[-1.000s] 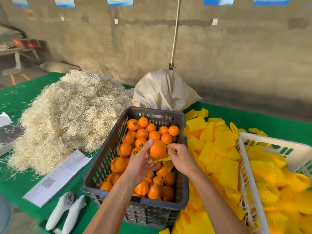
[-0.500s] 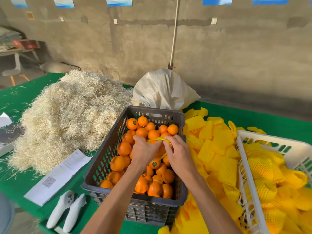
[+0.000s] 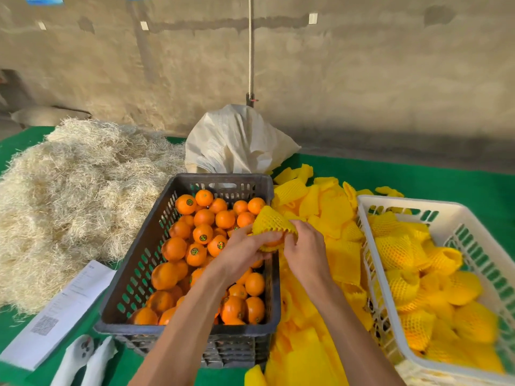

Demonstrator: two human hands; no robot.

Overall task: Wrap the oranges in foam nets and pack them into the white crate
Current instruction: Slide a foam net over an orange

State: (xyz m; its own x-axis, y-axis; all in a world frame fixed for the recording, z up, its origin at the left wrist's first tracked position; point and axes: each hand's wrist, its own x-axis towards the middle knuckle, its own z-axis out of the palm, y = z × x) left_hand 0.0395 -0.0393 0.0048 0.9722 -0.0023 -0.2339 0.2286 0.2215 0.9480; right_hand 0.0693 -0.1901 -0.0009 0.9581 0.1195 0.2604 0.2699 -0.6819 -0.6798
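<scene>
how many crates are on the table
2. The dark crate sits in the middle, full of bare oranges; the white crate sits at the right, holding wrapped ones. Both are fully in view apart from the white crate's cut-off near corner.

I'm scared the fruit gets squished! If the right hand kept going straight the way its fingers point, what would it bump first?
Probably the netted orange itself: the right hand already grips it, fingers pointing up-left. Beyond it lie the loose oranges in the dark crate, though depth is unclear.
</scene>
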